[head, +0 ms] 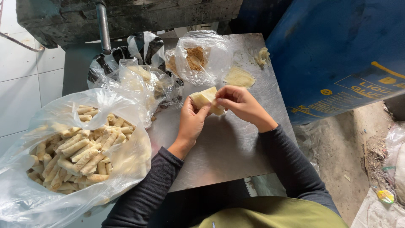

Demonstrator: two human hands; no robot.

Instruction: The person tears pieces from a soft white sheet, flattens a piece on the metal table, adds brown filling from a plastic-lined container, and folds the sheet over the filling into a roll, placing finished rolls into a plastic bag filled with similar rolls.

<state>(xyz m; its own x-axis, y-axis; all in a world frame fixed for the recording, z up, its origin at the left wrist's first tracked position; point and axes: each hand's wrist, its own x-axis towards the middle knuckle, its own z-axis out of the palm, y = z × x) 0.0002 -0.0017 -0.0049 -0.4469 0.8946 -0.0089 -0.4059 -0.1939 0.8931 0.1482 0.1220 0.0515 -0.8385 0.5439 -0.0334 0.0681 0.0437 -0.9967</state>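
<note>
Both hands hold one pale yellow wrapper sheet [205,98] above the steel table [228,147]. My left hand [192,120] grips its lower left edge from below, thumb on top. My right hand [238,103] pinches the right side, fingers curled over the fold. The wrapper looks partly folded; what lies inside it is hidden. Dark long sleeves cover both forearms.
A big clear plastic bag [25,185] at the left holds several rolled pastry sticks [80,147]. Behind sit a clear bag of wrapper sheets [141,80], a bag with brown crumbly filling [196,57], and a loose wrapper [239,77]. A blue drum [333,55] stands at the right.
</note>
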